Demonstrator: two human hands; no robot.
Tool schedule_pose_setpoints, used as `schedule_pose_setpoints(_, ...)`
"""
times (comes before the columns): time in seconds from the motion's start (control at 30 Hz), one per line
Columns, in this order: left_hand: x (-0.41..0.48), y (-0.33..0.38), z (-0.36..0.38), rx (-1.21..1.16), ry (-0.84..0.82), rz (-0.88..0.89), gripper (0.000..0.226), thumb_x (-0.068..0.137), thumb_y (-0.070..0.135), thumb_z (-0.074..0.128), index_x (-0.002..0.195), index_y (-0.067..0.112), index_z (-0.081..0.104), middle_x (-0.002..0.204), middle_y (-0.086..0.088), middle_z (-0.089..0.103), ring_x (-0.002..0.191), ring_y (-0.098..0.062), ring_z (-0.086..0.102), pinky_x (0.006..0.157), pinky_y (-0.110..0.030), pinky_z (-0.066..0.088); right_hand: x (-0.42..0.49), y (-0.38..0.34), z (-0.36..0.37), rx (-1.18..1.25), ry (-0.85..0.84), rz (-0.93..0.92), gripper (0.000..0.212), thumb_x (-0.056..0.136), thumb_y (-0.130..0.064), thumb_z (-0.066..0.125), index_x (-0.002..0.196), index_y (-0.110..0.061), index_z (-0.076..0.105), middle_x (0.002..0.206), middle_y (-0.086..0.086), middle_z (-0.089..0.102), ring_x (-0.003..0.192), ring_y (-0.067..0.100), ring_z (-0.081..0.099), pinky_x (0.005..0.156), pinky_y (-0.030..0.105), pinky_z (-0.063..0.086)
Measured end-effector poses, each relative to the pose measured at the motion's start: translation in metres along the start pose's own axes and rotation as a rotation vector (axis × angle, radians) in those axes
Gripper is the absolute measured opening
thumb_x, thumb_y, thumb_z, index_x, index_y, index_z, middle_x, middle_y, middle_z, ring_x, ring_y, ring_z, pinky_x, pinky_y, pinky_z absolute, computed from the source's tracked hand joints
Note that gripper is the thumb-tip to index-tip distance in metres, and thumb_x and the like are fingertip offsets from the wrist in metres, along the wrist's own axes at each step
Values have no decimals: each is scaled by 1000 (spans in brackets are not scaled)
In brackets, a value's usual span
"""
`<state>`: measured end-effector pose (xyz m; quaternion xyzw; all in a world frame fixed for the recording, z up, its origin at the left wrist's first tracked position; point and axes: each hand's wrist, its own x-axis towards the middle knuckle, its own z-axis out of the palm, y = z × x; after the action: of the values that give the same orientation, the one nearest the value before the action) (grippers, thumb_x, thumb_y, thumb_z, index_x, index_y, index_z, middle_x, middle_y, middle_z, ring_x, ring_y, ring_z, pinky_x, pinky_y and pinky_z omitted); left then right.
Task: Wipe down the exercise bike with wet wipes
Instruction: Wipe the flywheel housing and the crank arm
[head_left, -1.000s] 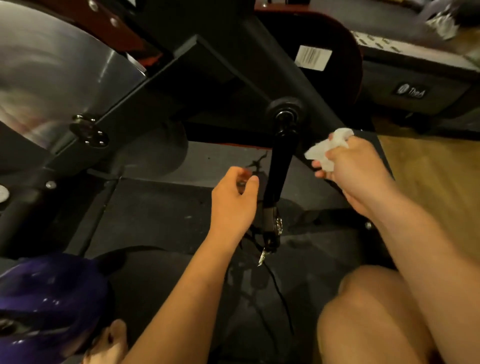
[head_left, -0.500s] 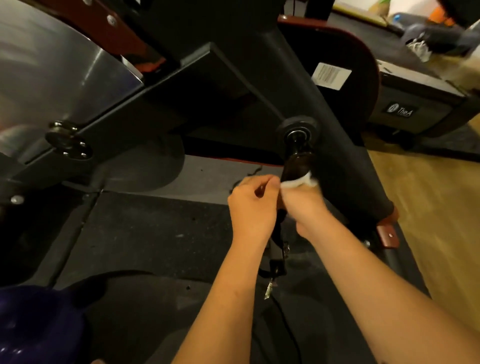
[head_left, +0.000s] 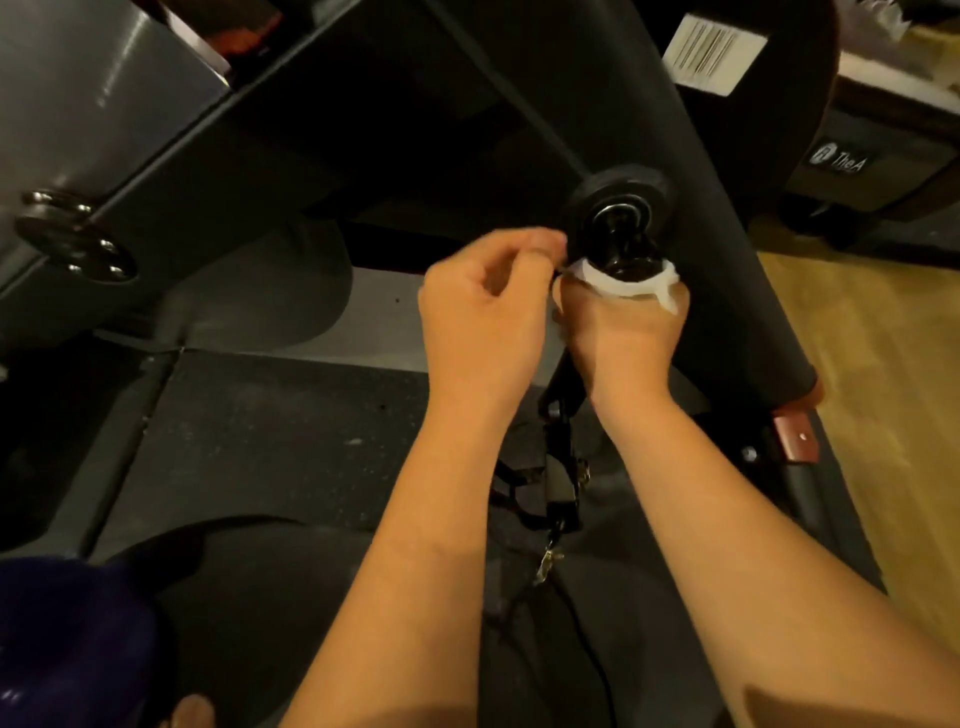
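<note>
Held the white wet wipe (head_left: 631, 285) wrapped round the top of the black crank arm (head_left: 621, 249), just below the exercise bike (head_left: 727, 270) hub. Curled the right hand (head_left: 623, 338) fingers round wipe and crank together. Bent the left hand (head_left: 483, 312) fingers, thumb and forefinger apparently pinching the wipe's left edge. Left the pedal (head_left: 558, 483) hanging over the floor mat (head_left: 285, 431).

Gym or home workout room: exercise bike (head_left: 727, 291) on rubber floor mats (head_left: 280, 447), wood flooring (head_left: 883, 395), second machine (head_left: 852, 171) alongside.
</note>
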<state>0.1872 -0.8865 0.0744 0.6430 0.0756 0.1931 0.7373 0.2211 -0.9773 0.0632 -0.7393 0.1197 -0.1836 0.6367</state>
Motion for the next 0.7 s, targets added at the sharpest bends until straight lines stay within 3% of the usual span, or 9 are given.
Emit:
schedule_pose_setpoints(0.07, 6, 1, -2, -30, 66, -6, 20, 94, 8, 56, 89, 17, 73, 90, 2, 74, 90, -7, 69, 83, -23, 54, -1, 4, 3, 17, 15, -34, 41, 77, 4, 72, 64, -26, 47, 60, -16, 54, 56, -10, 57, 63, 14, 47)
schedule_pose_setpoints(0.13, 2, -6, -3, -12, 51, -159, 19, 94, 13, 57, 90, 23, 72, 94, 2, 73, 94, -9, 68, 86, -26, 54, -2, 26, -1, -68, -68, 20, 33, 75, -2, 74, 75, -26, 51, 74, -13, 60, 68, -5, 60, 70, 19, 49)
schedule_pose_setpoints(0.2, -8, -15, -2, 62, -101, -373, 14, 94, 21, 59, 90, 28, 71, 96, 4, 72, 97, -11, 67, 87, -26, 53, -6, 47, -12, -219, -231, 212, 33, 69, -15, 77, 85, -28, 50, 86, 1, 63, 80, 13, 63, 74, 30, 53)
schedule_pose_setpoints(0.27, -18, -23, 1, 138, -293, -517, 13, 97, 31, 57, 93, 31, 69, 94, 9, 70, 95, -6, 64, 78, -16, 49, -9, 61, -22, -303, -434, 368, 27, 72, -15, 76, 86, -27, 56, 85, 4, 66, 84, 23, 65, 67, 32, 54)
schedule_pose_setpoints(0.4, -36, -49, 1, 97, -313, -461, 19, 98, 36, 54, 103, 28, 70, 101, 8, 71, 99, -3, 64, 85, -20, 49, -9, 44, -35, -474, -730, 427, 15, 86, -9, 68, 88, -22, 62, 83, -3, 66, 81, 14, 63, 64, 22, 49)
schedule_pose_setpoints(0.5, -49, -80, -12, 291, -135, -517, 25, 97, 38, 57, 112, 22, 69, 104, 6, 70, 103, -12, 64, 83, -24, 47, 0, 28, -40, -530, -692, 503, 15, 84, -3, 66, 90, -16, 61, 85, 3, 64, 78, 13, 62, 68, 26, 51)
schedule_pose_setpoints(0.6, -57, -96, -25, 577, -161, -781, 46, 95, 52, 52, 124, 18, 62, 117, -5, 65, 112, -26, 59, 94, -34, 45, 0, 14, -33, -238, -451, 487, 44, 82, -4, 67, 123, -11, 57, 95, 1, 67, 77, 10, 68, 66, 25, 55)
schedule_pose_setpoints(0.63, -58, -98, -26, 540, -194, -849, 47, 95, 54, 51, 120, 16, 63, 112, -6, 65, 106, -25, 60, 91, -34, 45, 0, 11, -31, -113, -366, 416, 50, 81, -4, 69, 128, -15, 54, 96, -2, 68, 78, 7, 69, 64, 23, 56)
schedule_pose_setpoints(0.7, -58, -98, -23, 432, -225, -860, 41, 94, 52, 55, 96, 13, 67, 90, -2, 65, 86, -21, 62, 81, -31, 48, -3, 8, -29, 37, -285, 257, 43, 81, -9, 73, 117, -25, 55, 94, -7, 69, 80, 3, 70, 69, 23, 58)
